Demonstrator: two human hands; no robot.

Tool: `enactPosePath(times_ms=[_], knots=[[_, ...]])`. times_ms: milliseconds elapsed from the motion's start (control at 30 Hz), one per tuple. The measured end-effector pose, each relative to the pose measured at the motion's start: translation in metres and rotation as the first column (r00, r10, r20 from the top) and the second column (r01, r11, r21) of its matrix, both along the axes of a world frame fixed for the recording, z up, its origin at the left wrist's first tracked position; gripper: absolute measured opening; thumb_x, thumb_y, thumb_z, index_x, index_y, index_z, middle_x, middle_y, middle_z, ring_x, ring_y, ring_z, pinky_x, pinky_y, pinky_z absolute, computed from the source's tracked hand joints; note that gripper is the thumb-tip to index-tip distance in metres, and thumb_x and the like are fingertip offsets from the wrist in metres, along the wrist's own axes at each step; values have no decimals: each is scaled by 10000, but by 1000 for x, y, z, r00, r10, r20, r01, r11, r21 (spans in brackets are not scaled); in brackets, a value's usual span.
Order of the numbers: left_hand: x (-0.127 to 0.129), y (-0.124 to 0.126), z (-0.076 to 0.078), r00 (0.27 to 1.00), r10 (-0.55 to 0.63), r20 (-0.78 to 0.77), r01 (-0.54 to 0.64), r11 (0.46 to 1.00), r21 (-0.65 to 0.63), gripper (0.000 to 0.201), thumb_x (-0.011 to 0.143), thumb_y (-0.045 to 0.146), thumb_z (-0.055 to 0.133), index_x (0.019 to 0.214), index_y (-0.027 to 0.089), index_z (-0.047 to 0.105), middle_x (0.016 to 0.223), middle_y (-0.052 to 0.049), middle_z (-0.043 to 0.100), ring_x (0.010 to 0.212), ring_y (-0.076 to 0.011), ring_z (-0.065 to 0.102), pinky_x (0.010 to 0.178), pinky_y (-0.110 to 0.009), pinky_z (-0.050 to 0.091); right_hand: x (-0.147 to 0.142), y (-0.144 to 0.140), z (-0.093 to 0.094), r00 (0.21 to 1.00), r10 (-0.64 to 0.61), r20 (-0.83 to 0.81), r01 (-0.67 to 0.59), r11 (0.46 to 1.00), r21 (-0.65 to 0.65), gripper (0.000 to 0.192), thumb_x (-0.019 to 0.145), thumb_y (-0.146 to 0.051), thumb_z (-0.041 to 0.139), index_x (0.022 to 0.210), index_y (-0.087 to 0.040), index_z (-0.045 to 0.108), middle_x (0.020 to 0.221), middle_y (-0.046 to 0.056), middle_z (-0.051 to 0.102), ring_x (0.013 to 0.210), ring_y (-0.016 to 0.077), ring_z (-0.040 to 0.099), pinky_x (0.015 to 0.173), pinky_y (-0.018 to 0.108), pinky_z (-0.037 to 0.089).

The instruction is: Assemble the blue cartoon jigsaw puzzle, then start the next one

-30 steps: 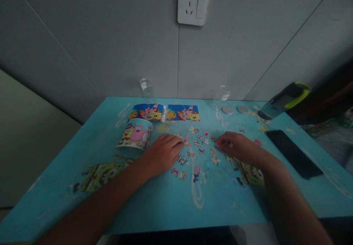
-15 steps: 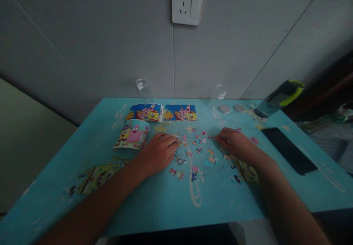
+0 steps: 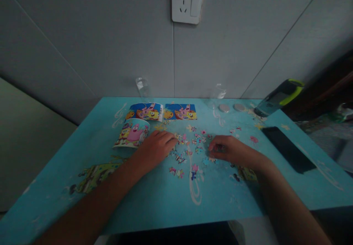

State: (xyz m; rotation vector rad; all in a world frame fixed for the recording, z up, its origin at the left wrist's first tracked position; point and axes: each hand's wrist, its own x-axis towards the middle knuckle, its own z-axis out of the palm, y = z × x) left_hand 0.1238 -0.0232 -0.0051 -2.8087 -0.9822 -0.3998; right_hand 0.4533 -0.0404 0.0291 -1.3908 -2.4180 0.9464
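Small jigsaw puzzle pieces [image 3: 195,141] lie scattered over the middle of the blue table, some of them joined in little clusters. At their left edge rests my left hand [image 3: 158,144], palm down with its fingers lying outstretched beside the pieces. My right hand [image 3: 227,147] hovers low at the right side of the pile, thumb and fingers curled inward; whatever is between the tips cannot be made out. Close to me lies a pink and blue cluster [image 3: 193,172], with a pink and green one [image 3: 176,172] to its left.
A curled picture sheet [image 3: 134,133] stands left of my left hand. Behind it are another curled sheet [image 3: 145,111] and a flat picture card [image 3: 180,111]. Clear containers [image 3: 219,92], round lids [image 3: 224,108], a bottle [image 3: 271,100] and a black phone [image 3: 288,149] sit farther right.
My right hand has moved left and toward me over the pieces, uncovering some small pieces behind it. My left hand has drawn slightly back to the left.
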Motion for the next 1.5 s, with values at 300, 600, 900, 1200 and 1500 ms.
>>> enactPosePath(times_ms=[300,600,900,1200,1500], knots=[[16,-13,2,975,-182,132,190,980,-58,285,1023,241,542,1282,154,623,1275,-115,659,1215,-257,596,1035,-457,498,2,1,-4,998,-1,66,3,999,-34,120,882,-348,729,927,-238,746,945,30,705,852,186,641,767,301,475],[42,-37,-7,940,-307,145,329,931,-159,438,1045,377,512,1415,143,517,1429,-105,602,1339,-254,531,1179,-496,353,-2,6,-7,993,-114,25,112,990,92,102,911,-309,697,867,-217,694,783,-6,680,695,152,597,658,276,436],[40,-34,1,933,-339,122,352,930,-107,275,1021,312,561,1246,173,637,1214,-74,697,1180,-227,616,1083,-449,418,-17,-4,2,982,179,-53,-173,979,104,157,948,-347,687,882,-218,748,906,28,708,878,172,651,840,311,483],[41,-33,-1,924,-368,108,376,925,-64,276,1011,314,581,1240,173,643,1185,-80,700,1161,-227,618,1035,-414,456,-14,-3,2,983,181,-43,-178,982,56,161,945,-380,687,990,-242,757,946,23,717,907,181,652,847,328,481],[39,-34,4,930,-354,101,356,935,2,216,1026,275,547,1178,173,662,1094,-76,711,1107,-219,636,1025,-417,479,-13,-4,-3,984,176,-32,-176,984,26,97,933,-318,704,970,-230,721,959,19,701,906,175,641,843,314,480]])
